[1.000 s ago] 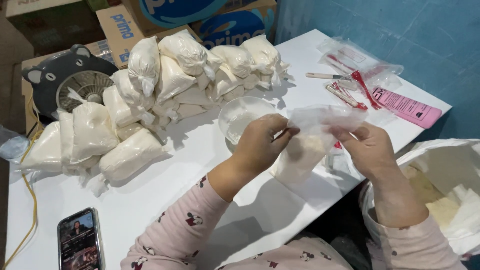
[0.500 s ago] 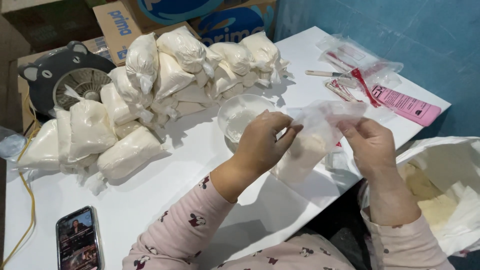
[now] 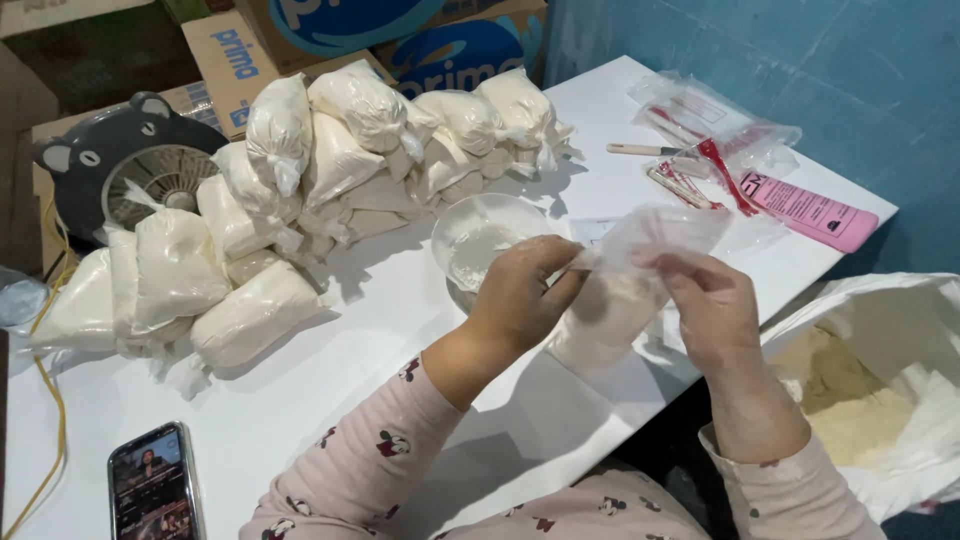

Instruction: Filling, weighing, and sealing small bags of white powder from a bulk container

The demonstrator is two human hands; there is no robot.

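My left hand (image 3: 522,290) and my right hand (image 3: 708,300) both grip the open top of a clear plastic bag (image 3: 612,305) part-filled with pale powder. The bag hangs upright between my hands, just above the white table (image 3: 330,400). Its loose top edge is bunched between my fingers. Right behind my left hand stands a clear bowl (image 3: 482,240) with some powder in it. My sleeves are pink with a small printed pattern.
Several tied powder-filled bags (image 3: 300,200) are heaped at the back left of the table. A phone (image 3: 152,485) lies at the front left. A grey fan (image 3: 140,165) and cardboard boxes stand behind. Packets, a pink box (image 3: 810,212) and a large open sack of powder (image 3: 870,385) are at right.
The two hands have drawn closer together at the bag's top, gathering its loose plastic. The bag has stayed in about the same place.
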